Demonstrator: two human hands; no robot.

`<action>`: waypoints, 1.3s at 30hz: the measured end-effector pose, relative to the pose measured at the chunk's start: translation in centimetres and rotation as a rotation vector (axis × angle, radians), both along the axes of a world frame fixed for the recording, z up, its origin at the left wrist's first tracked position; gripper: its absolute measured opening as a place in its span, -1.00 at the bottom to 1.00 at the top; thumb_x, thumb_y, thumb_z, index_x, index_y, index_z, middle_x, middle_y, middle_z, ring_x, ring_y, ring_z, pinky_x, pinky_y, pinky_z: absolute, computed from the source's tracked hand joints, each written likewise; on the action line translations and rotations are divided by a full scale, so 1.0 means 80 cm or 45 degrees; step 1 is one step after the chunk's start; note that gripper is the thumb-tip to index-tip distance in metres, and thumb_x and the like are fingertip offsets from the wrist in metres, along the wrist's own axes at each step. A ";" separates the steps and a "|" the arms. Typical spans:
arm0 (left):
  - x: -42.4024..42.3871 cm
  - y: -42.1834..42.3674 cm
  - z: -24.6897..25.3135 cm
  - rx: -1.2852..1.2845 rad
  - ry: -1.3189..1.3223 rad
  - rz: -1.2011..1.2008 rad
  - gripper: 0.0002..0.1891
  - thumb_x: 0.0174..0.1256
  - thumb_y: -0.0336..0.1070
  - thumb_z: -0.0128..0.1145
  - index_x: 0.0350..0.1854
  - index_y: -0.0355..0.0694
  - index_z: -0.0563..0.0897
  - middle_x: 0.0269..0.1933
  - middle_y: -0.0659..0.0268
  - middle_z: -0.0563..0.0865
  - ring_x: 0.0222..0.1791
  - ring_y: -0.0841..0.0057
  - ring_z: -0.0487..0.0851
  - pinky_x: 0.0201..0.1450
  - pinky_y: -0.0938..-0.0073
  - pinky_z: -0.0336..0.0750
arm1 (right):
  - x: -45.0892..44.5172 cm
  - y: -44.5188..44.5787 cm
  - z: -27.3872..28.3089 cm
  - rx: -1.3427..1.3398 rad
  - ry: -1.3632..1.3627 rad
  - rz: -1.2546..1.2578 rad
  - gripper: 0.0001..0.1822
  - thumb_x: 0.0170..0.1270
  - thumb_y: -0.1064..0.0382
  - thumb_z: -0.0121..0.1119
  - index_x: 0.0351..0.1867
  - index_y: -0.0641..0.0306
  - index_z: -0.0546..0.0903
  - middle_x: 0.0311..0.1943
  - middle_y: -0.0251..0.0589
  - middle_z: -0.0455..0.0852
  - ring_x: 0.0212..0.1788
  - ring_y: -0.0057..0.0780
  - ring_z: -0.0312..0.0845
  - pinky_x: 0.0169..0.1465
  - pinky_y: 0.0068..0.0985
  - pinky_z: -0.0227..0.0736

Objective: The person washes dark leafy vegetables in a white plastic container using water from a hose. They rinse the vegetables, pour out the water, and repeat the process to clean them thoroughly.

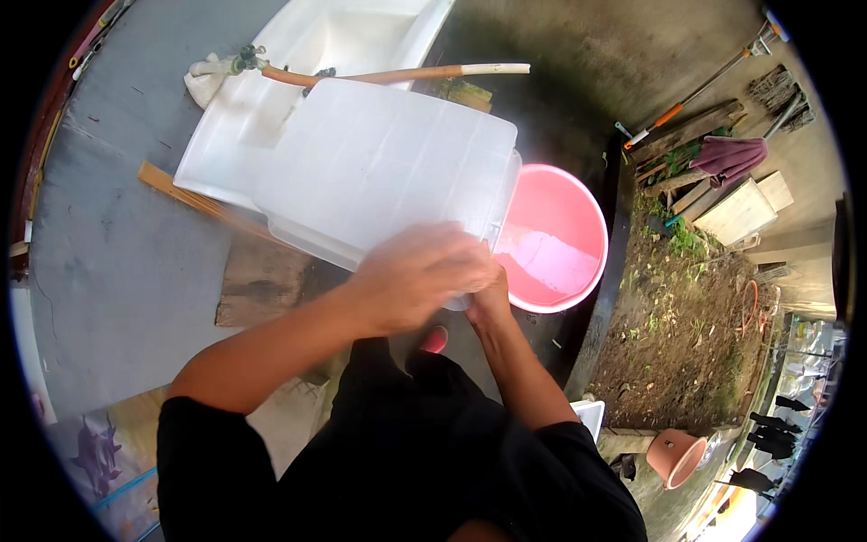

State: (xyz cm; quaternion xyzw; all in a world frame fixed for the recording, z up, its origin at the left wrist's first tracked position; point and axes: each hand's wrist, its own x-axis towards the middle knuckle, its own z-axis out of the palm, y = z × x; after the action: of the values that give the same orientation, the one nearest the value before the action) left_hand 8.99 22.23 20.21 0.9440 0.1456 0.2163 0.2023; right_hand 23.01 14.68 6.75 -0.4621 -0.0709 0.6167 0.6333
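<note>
A translucent white plastic container [399,162], or its large lid, lies tilted across the sink in front of me, with its smooth broad face up. My right hand [492,293] grips its near right corner, partly hidden behind my other hand. Blurred by motion, my left hand [427,271] lies over that same corner; whether its fingers hold anything cannot be made out. Just beyond the corner, to the right, stands a pink plastic basin [555,210] with some liquid in the bottom.
Beneath the container is a white sink [223,156], with a tap [249,59] and an orange hose [420,73] reaching rightwards. A wooden board [261,281] is below the sink's left end. On the right, a dark kerb [596,318] borders a soil bed [684,332].
</note>
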 end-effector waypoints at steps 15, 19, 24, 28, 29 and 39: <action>-0.133 0.060 -0.004 -0.080 -0.059 0.842 -0.73 0.34 -0.32 -0.10 -0.07 -0.33 0.58 -0.07 0.16 0.60 -0.01 0.24 0.54 0.13 0.33 0.38 | 0.012 -0.004 -0.015 -0.007 0.040 -0.031 -0.43 0.39 -0.04 0.01 0.20 0.41 0.35 0.05 -0.12 0.54 0.08 -0.34 0.48 0.16 -0.36 0.41; -0.075 0.075 -0.026 -0.620 -0.302 0.968 -0.71 0.39 -0.21 -0.08 -0.13 -0.35 0.56 -0.14 0.11 0.59 -0.14 0.28 0.50 0.04 0.36 0.38 | 0.001 0.013 -0.007 -0.054 0.022 0.004 -0.40 0.40 -0.06 -0.01 0.19 0.47 0.34 0.08 -0.08 0.52 0.10 -0.32 0.47 0.18 -0.34 0.39; -0.076 0.017 -0.007 -0.174 -0.063 0.602 -0.72 0.31 -0.33 -0.08 -0.04 -0.28 0.59 -0.01 0.08 0.57 0.09 0.14 0.49 0.19 0.24 0.33 | 0.013 0.002 -0.012 -0.057 -0.008 0.026 -0.37 0.39 -0.09 -0.01 0.19 0.49 0.34 0.07 -0.08 0.53 0.08 -0.34 0.47 0.15 -0.37 0.41; -0.155 0.112 -0.009 0.027 -0.087 1.102 -0.73 0.37 -0.33 -0.14 -0.04 -0.37 0.53 -0.11 0.07 0.59 -0.05 0.13 0.53 0.07 0.27 0.40 | 0.007 0.010 -0.017 0.043 0.045 0.103 -0.38 0.39 -0.11 -0.02 0.19 0.46 0.35 0.06 -0.10 0.54 0.07 -0.35 0.48 0.12 -0.38 0.44; -0.133 0.121 -0.023 0.076 -0.114 1.019 -0.74 0.38 -0.31 -0.14 -0.07 -0.36 0.53 -0.12 0.07 0.59 -0.07 0.15 0.54 0.04 0.28 0.41 | 0.004 0.011 -0.020 0.029 0.026 0.104 -0.38 0.39 -0.11 -0.02 0.19 0.45 0.35 0.07 -0.10 0.54 0.07 -0.36 0.48 0.12 -0.38 0.44; -0.125 0.163 -0.016 0.275 -0.111 0.841 -0.85 0.26 -0.35 -0.08 -0.23 -0.24 0.53 -0.23 0.11 0.58 -0.11 0.13 0.50 -0.08 0.18 0.40 | 0.018 0.006 -0.015 -0.012 -0.074 0.110 -0.42 0.40 -0.09 -0.04 0.16 0.43 0.39 -0.02 -0.15 0.59 -0.01 -0.39 0.52 0.05 -0.41 0.47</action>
State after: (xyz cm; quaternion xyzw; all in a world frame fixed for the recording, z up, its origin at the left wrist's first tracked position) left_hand -1.04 35.24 18.90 0.8518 0.4106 0.3244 0.0266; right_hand 24.42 15.19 5.58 -0.4794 -0.1063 0.6302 0.6015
